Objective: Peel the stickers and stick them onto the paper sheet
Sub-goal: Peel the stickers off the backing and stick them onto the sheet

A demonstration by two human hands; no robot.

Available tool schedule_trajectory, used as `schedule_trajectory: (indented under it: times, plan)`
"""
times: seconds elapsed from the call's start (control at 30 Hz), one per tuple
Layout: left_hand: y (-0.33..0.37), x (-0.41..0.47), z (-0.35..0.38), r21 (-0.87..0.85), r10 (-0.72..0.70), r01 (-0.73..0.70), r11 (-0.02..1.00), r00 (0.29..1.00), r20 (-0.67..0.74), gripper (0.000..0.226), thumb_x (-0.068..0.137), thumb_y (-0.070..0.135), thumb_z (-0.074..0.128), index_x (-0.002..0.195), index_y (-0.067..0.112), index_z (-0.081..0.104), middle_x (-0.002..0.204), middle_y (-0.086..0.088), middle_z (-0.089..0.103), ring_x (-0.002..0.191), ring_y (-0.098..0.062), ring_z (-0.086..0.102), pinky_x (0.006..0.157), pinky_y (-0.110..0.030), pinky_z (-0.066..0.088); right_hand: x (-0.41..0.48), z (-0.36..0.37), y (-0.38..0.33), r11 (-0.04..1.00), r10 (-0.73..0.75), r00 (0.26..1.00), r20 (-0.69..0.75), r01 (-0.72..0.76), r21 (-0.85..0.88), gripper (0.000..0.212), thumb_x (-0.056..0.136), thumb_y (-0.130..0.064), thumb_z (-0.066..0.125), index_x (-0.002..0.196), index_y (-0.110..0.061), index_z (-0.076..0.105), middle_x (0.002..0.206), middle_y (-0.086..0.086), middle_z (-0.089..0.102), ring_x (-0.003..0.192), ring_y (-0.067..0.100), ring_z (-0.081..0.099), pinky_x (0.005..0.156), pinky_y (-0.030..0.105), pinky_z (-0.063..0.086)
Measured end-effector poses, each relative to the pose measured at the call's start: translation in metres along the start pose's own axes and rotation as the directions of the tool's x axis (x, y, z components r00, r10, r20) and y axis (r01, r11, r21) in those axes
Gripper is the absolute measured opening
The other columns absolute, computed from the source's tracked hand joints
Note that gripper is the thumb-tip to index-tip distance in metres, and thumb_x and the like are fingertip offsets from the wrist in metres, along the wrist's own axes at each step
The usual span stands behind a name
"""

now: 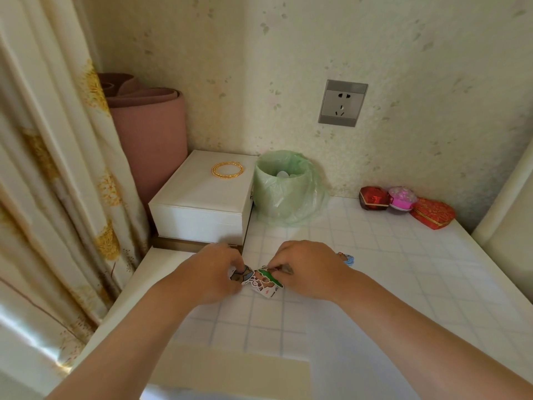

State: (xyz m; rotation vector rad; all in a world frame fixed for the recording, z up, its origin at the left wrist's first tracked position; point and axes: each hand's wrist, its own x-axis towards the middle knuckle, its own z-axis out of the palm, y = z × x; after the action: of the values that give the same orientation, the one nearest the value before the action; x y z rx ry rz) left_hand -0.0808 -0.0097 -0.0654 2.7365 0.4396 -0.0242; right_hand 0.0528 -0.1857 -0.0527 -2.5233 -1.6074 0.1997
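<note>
Both hands met over the middle of the table (pixel 403 284). The left hand (pixel 213 272) pinched the left end of the stickers (pixel 261 280), fingers curled on it. The right hand (pixel 305 269) pinched the top edge by the green patch, fingers curled too. The stickers were a small cartoon-printed bunch held between the two hands, just over the gridded tabletop. One loose sticker (pixel 346 258) lay on the table just beyond the right hand. A pale flat sheet (pixel 230 368) sat near the front edge, between the forearms; probably the paper sheet, not sure.

Risks, as judgement: pulling from both ends could tear the sticker or its backing. A peeled piece could fold onto itself or cling to a fingertip. The bunch looked crumpled, so two layers might lift together. The sheet lay well apart from the stickers and nothing held it down, so it might slide when pressed. The right wrist could brush the loose sticker away.

Writing: none readable. Sticker prints were too small to tell any text. The wall socket (pixel 342 103) showed no legible brand.
</note>
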Motion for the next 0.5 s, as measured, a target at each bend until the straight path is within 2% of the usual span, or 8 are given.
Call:
schedule_trajectory:
  times: [0.1, 0.17, 0.27, 0.37, 0.5]
  plan:
    - [0.008, 0.002, 0.006, -0.050, 0.014, -0.019, 0.999, 0.994, -0.106, 0.015, 0.089, 0.043, 0.066, 0.101, 0.033, 0.067, 0.101, 0.014, 0.053, 0.103, -0.011, 0.049, 0.086, -0.033, 0.047, -0.002, 0.002, -0.002, 1.000, -0.002, 1.000, 0.001, 0.002, 0.027, 0.024, 0.091, -0.042, 0.060, 0.112, -0.041, 0.072, 0.110, -0.013, 0.063, 0.097, 0.008, 0.061, 0.078, 0.032, 0.051]
    - [0.018, 0.005, 0.014, -0.081, 0.019, -0.034, 0.996, 0.984, -0.175, 0.020, 0.092, 0.045, 0.062, 0.107, 0.033, 0.067, 0.102, 0.012, 0.055, 0.104, -0.009, 0.051, 0.081, -0.029, 0.047, -0.002, 0.002, -0.001, 0.997, 0.030, 0.999, 0.012, -0.031, 0.073, 0.026, 0.088, -0.043, 0.065, 0.113, -0.039, 0.070, 0.113, -0.012, 0.061, 0.100, 0.010, 0.060, 0.083, 0.034, 0.051]
    - [0.030, 0.007, 0.025, -0.025, 0.021, -0.025, 0.999, 0.986, -0.166, 0.036, 0.090, 0.056, 0.058, 0.117, 0.034, 0.067, 0.108, 0.010, 0.053, 0.105, -0.007, 0.048, 0.080, -0.029, 0.048, -0.003, 0.001, 0.001, 0.977, 0.097, 0.995, 0.037, -0.103, 0.187, 0.033, 0.086, -0.039, 0.071, 0.118, -0.031, 0.067, 0.117, -0.009, 0.060, 0.106, 0.012, 0.058, 0.092, 0.036, 0.049]
    - [0.033, 0.011, 0.026, 0.029, -0.015, 0.020, 0.999, 0.986, -0.167, 0.035, 0.087, 0.061, 0.059, 0.109, 0.038, 0.072, 0.105, 0.009, 0.053, 0.099, -0.007, 0.052, 0.078, -0.029, 0.050, -0.006, 0.001, 0.003, 0.968, 0.097, 0.994, 0.056, -0.108, 0.229, 0.034, 0.087, -0.035, 0.071, 0.120, -0.030, 0.068, 0.118, -0.007, 0.060, 0.105, 0.012, 0.058, 0.092, 0.035, 0.050]
    - [0.030, 0.013, 0.018, -0.173, -0.122, 0.100, 0.980, 0.985, -0.123, 0.020, 0.083, 0.054, 0.068, 0.096, 0.039, 0.070, 0.095, 0.016, 0.063, 0.086, -0.004, 0.060, 0.072, -0.026, 0.051, -0.008, 0.002, 0.006, 0.967, 0.082, 0.994, 0.076, -0.097, 0.234, 0.032, 0.086, -0.032, 0.072, 0.118, -0.030, 0.071, 0.118, -0.008, 0.059, 0.106, 0.011, 0.058, 0.092, 0.034, 0.049]
